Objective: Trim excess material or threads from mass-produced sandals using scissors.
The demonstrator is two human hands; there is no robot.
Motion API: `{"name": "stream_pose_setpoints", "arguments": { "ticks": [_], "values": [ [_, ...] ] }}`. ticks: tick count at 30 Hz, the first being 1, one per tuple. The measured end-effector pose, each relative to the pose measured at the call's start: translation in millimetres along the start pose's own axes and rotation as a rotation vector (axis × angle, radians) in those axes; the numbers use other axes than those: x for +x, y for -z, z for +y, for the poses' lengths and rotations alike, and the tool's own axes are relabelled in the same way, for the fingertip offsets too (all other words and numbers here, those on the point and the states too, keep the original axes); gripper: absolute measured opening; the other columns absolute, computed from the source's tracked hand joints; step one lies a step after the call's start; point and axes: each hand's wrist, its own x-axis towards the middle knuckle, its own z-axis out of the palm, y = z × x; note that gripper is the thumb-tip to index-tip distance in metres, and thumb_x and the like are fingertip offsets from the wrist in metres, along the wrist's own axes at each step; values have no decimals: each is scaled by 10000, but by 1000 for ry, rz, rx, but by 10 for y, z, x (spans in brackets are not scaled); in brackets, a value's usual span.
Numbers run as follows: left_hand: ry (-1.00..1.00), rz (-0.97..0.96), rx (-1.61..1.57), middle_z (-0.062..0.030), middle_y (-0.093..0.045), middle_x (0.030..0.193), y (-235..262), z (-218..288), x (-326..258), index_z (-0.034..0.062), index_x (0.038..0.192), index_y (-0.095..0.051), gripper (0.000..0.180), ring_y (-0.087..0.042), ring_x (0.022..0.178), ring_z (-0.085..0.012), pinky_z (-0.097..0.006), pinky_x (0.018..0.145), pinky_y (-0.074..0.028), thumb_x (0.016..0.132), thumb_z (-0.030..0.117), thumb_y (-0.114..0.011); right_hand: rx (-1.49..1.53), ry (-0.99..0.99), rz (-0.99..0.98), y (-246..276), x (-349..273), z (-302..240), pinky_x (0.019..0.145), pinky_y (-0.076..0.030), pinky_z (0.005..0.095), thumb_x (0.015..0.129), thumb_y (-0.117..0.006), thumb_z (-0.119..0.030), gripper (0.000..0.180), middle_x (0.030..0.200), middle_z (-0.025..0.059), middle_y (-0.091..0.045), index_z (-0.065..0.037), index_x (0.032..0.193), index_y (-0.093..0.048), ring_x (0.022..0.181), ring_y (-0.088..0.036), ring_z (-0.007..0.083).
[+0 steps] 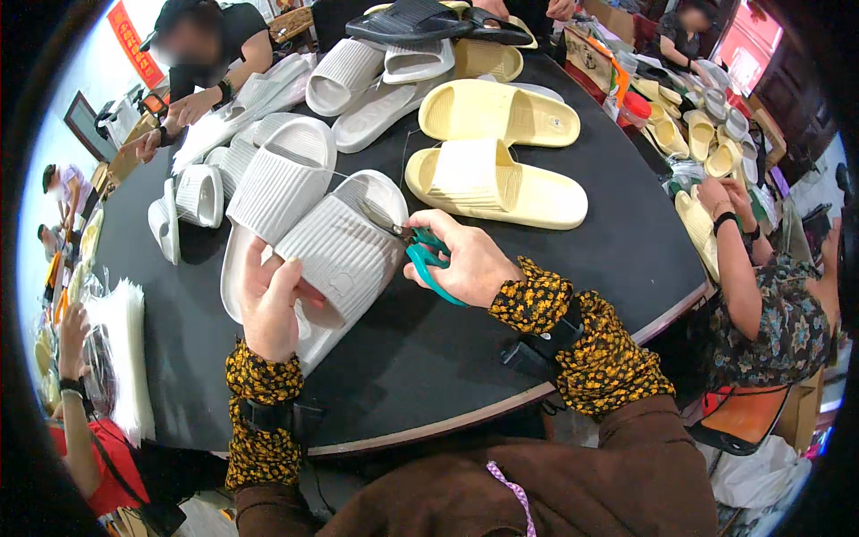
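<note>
A pair of light grey ribbed slides lies before me on the black table. My left hand (272,309) grips the strap edge of the nearer grey slide (351,246), thumb on top and some fingers tucked under the strap. My right hand (467,261) is closed around teal-handled scissors (429,268). Their metal blades point left, at the far edge of that strap, and part of them is hard to make out against it. The other grey slide (282,183) lies just to the left. Beyond my right hand rests a pair of pale yellow slides (546,192).
More grey slides (344,76) and black slides (407,22) are piled at the far side. Clear plastic bags (268,89) lie at the far left, white bags (130,358) at the near left. Co-workers sit around, one at right handling yellow slides (696,224).
</note>
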Motion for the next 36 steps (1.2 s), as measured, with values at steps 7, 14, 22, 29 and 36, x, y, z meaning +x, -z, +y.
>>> {"name": "stream_pose_setpoints", "arguments": {
  "ticks": [7, 14, 22, 29, 36],
  "values": [
    [-11, 18, -16, -166, -613, 1017, 110, 15, -24, -37, 1354, -229, 551, -595, 621, -150, -243, 525, -491, 852, 35, -443, -45, -37, -44, -7, 17, 50, 674, -498, 381, 744, -706, -264, 438, 795, 145, -645, -96, 1101, -517, 746, -651, 276],
    [-21, 19, -17, -159, -619, 980, 119, -15, -20, -39, 1363, -218, 553, -603, 642, -154, -254, 550, -497, 874, 46, -461, -43, 5, 26, -18, 18, 31, 638, -498, 356, 735, -720, -223, 422, 747, 143, -635, -73, 1081, -531, 697, -648, 257],
    [-27, -24, -46, -170, -615, 1037, 111, -50, -29, -49, 1363, -223, 542, -617, 775, -167, -257, 672, -495, 880, 29, -457, -44, -1, 40, -12, 15, 6, 644, -507, 351, 738, -725, -235, 442, 773, 151, -646, -72, 1100, -532, 727, -661, 242],
    [-12, -37, -19, -202, -579, 1150, 102, -20, -42, -49, 1379, -202, 569, -566, 1061, -202, -295, 904, -429, 878, 16, -464, -51, 16, 66, -3, 14, -19, 652, -508, 361, 734, -725, -243, 445, 785, 159, -649, -75, 1098, -532, 742, -666, 252],
    [-3, -38, -6, -167, -614, 1069, 149, -75, -30, -47, 1380, -208, 577, -605, 906, -161, -262, 798, -465, 879, 38, -481, -31, -8, 42, -26, 11, 7, 649, -507, 362, 738, -719, -240, 424, 769, 153, -649, -77, 1083, -533, 736, -666, 252]
  ]
}}
